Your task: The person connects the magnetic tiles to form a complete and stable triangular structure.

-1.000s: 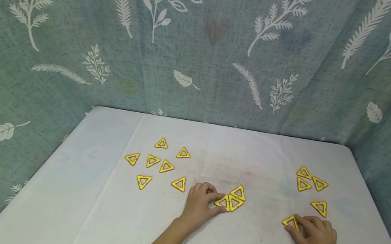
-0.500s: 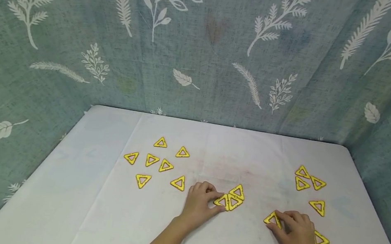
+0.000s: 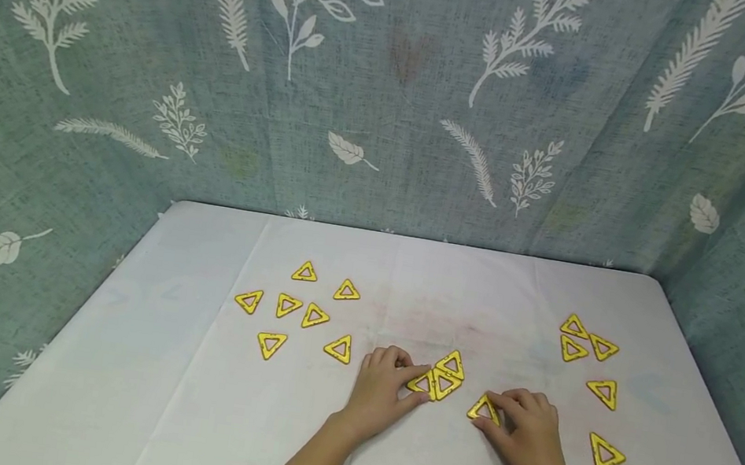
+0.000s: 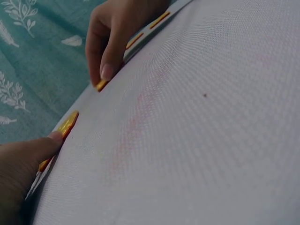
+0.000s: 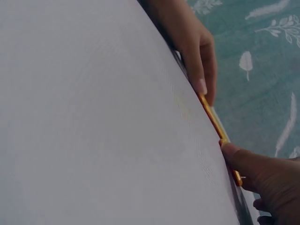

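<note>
My left hand (image 3: 382,385) pinches the left one of three joined yellow triangle tiles (image 3: 450,363) at the middle of the table, between thumb and forefinger. Each tile is a flat frame with a triangular hole. To the right, my right hand (image 3: 526,431) pinches a single yellow triangle tile (image 3: 483,409) near the table surface, a short gap from the joined group. The left wrist view shows my left thumb against the joined tiles (image 4: 69,123). In the right wrist view, my right thumb presses on its tile (image 5: 237,178), seen edge-on.
Several loose triangle tiles (image 3: 315,316) are spread on the left of the white-covered table (image 3: 108,386). On the right lie a cluster of three tiles (image 3: 573,349) and two separate ones, a tile (image 3: 603,393) and a nearer tile (image 3: 606,454). A leaf-patterned green curtain (image 3: 390,108) surrounds the table's back and sides.
My right hand has slid left with its tile, closer to the joined three, uncovering another tile on the right. My left hand has stayed in place.
</note>
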Motion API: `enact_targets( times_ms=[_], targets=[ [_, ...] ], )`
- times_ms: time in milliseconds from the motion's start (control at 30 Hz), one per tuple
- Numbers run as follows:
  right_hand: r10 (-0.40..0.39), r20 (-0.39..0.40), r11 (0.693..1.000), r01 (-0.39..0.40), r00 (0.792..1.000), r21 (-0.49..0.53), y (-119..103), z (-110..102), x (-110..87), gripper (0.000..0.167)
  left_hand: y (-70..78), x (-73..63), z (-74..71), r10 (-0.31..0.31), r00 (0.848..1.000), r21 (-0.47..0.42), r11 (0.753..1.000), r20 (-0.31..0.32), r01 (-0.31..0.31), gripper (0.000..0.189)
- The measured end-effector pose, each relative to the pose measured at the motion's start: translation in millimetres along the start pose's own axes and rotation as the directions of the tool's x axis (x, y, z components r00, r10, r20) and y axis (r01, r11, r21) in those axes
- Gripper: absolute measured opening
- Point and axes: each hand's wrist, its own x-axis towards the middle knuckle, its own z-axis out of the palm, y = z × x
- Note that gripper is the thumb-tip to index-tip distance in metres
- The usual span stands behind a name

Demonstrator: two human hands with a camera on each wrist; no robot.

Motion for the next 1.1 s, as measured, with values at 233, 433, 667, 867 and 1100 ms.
enact_targets(
  times_ms=[233,433,667,867,1100],
  targets=[
    [-0.06,-0.041,0.998,0.061,0.997,0.021,-6,6,4.7,0.043,0.5,1.6,1.3,0.009,1.0,0.0,1.0,-0.017,-0.009,0.041],
    [-0.067,-0.043,0.997,0.068,0.997,0.044,-9,9,7.5,0.043,-0.4,1.7,2.7,0.024,0.999,-0.013,1.0,-0.036,-0.025,0.041],
    [-0.078,-0.029,0.995,0.08,0.997,0.053,-11,14,10.4,0.042,-1.1,0.8,4.2,0.011,0.999,-0.03,0.999,-0.042,-0.012,0.04],
    [-0.059,-0.01,0.997,0.06,0.998,0.05,-15,15,11.9,0.042,-1.8,0.6,4.8,0.045,0.995,-0.028,0.998,-0.087,-0.048,0.041],
    [-0.063,-0.005,0.997,0.063,0.998,0.048,-16,15,12.0,0.041,-3.1,-0.4,6.0,0.062,0.993,-0.032,0.997,-0.105,-0.066,0.041]
  ],
)
